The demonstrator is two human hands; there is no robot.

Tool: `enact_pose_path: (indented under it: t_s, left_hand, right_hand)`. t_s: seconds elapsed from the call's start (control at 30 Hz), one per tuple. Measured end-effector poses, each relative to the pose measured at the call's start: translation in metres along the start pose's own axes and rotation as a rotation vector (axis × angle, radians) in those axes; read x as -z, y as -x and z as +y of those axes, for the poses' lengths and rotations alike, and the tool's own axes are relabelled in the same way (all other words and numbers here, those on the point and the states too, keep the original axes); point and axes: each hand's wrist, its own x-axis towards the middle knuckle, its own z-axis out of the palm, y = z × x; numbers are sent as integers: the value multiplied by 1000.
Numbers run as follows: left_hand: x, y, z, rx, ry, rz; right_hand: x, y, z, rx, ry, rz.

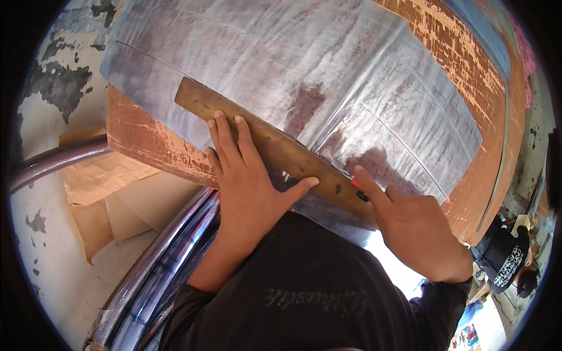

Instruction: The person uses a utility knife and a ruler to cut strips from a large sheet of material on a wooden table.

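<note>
My left hand [239, 167] lies flat with fingers spread, pressing down a long brown straightedge [257, 136]. The straightedge runs slantwise across a shiny silver sheet [246, 55] that covers much of the worn brown tabletop [149, 137]. At the straightedge's near right end, my right hand [418, 228] is closed round a red cutter [356, 184], its index finger stretched along it. Most of the cutter is hidden by the hand, and its blade cannot be made out. Straight lines cross the sheet, along with a raised fold right of the middle.
Rolls of shiny film [158, 269] lean at the lower left, beside brown paper [96, 205] by the peeling wall [55, 76]. A thin rod [499, 169] lies along the table's right side. Another person [506, 257] is low at the far right.
</note>
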Motion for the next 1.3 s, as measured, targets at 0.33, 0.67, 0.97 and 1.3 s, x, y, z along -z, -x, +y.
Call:
enact_pose_path:
  t_s: [0.33,0.67,0.97,1.3]
  left_hand:
    - [1,2,-3,1,7,4]
    - [-1,0,-3,14,22,-24]
    - [0,-1,-2,5,22,-35]
    - [-3,-1,-4,-17,20,0]
  right_hand:
    - [23,-8,-28,27,125,147]
    - [-6,-68,-31,92,7,225]
    - [-5,-67,-42,77,97,159]
    - [-1,-20,-25,7,118,-2]
